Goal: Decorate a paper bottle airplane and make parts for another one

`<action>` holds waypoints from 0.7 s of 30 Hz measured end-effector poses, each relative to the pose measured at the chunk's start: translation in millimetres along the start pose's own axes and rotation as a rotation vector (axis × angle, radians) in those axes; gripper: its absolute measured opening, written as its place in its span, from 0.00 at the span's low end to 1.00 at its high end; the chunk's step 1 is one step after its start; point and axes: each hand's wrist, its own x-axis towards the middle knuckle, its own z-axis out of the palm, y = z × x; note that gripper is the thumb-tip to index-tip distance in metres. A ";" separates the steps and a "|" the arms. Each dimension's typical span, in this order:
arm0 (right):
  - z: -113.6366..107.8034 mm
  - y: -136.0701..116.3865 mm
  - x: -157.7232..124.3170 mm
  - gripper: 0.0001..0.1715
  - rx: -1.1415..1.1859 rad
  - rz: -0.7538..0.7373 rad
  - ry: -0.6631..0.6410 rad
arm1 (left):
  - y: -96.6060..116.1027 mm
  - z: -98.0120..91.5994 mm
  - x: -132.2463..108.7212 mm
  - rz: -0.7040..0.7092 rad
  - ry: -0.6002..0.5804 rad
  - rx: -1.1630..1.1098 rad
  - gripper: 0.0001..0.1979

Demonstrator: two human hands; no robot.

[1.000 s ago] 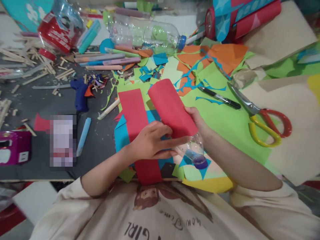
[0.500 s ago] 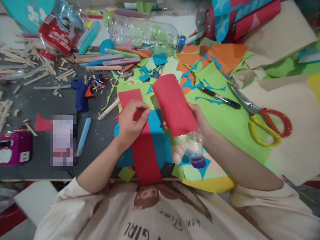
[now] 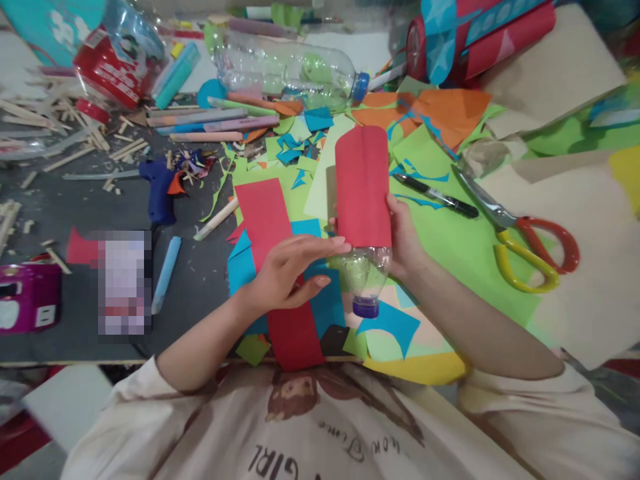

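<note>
Red-wrapped bottle now less slanted

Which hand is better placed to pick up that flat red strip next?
Probably the left hand: it is open, seems to hold nothing, and is over the red strip. The right hand holds the red-covered bottle, so it would likely have to let go first.

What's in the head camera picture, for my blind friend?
The right hand holds a clear bottle wrapped in red paper, purple cap toward the wearer. The left fingers are by the paper's lower edge; scissors and paper scraps lie around.
</note>
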 end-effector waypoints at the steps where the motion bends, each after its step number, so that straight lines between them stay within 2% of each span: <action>1: -2.1 1.8 1.4 0.24 -0.010 -0.022 -0.004 | 0.1 1.3 -0.7 -0.005 -0.010 -0.024 0.25; 4: -5.8 5.0 3.1 0.25 -0.059 -0.058 -0.027 | 1.3 3.5 -1.5 -0.049 -0.038 -0.062 0.30; 10: -4.8 3.9 0.8 0.28 -0.157 -0.087 -0.012 | 2.3 2.2 -0.8 -0.082 -0.072 -0.072 0.33; 18: -5.5 5.9 1.0 0.30 -0.175 -0.076 0.065 | 1.7 5.2 -0.3 -0.039 -0.094 0.028 0.31; 21: -8.0 7.4 2.6 0.31 -0.200 -0.085 0.062 | 3.9 6.2 -1.0 -0.062 -0.088 -0.008 0.29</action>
